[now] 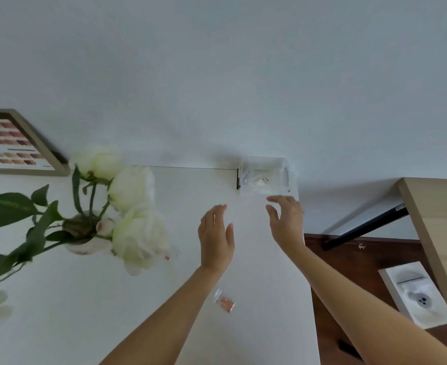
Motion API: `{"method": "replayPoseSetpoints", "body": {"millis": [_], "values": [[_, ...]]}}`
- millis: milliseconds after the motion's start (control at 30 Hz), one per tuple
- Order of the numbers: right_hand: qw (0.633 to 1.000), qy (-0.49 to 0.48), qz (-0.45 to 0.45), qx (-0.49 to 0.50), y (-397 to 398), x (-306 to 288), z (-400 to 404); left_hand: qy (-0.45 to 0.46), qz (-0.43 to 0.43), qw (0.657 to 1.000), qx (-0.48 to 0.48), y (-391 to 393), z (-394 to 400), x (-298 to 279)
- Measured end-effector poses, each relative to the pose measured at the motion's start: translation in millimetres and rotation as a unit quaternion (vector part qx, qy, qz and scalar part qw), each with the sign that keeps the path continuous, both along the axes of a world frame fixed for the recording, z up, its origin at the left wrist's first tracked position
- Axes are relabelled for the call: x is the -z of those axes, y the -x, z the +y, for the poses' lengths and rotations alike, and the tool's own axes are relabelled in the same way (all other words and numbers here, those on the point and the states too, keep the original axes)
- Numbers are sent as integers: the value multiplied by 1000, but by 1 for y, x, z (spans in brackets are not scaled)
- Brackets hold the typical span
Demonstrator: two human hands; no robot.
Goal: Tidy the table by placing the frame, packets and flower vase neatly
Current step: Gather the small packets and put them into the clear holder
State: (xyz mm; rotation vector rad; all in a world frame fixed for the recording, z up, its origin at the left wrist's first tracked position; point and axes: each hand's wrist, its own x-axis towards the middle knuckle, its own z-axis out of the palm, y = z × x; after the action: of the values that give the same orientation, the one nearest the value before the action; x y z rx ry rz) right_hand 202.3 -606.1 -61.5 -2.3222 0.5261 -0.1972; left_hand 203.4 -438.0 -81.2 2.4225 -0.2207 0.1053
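Note:
A clear plastic packet [266, 176] lies at the far right corner of the white table [180, 299], against the wall. My right hand [287, 219] hovers just in front of it, fingers spread, holding nothing. My left hand [217, 237] is raised beside it, open and empty too. A small packet with pink pieces [225, 302] lies near my left forearm. The flower vase [88, 239] with white roses [132, 206] stands at the left. A wooden frame [19, 143] with colour swatches leans against the wall at the far left.
The table's right edge runs down past my right arm, with dark wood floor [349, 272] beyond. A light wooden table [438, 233] with a black leg stands at right. A white box [414, 293] lies on the floor. Tiny red specks [167, 257] sit beside the roses.

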Motion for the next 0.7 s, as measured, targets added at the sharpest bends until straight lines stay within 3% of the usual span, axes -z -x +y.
{"method": "replayPoseSetpoints", "body": {"millis": [233,367,533,700], "values": [[989,35,85,-116,98,32,72,-154,82,979,-110,56,102,31],[971,80,147,-172,133,40,102,-237,170,955,-49,58,131,42],[959,137,168,-184,154,45,123,-233,152,961,2,75,140,41],[965,134,169,-151,160,48,126,-201,104,973,48,100,144,38]]}}
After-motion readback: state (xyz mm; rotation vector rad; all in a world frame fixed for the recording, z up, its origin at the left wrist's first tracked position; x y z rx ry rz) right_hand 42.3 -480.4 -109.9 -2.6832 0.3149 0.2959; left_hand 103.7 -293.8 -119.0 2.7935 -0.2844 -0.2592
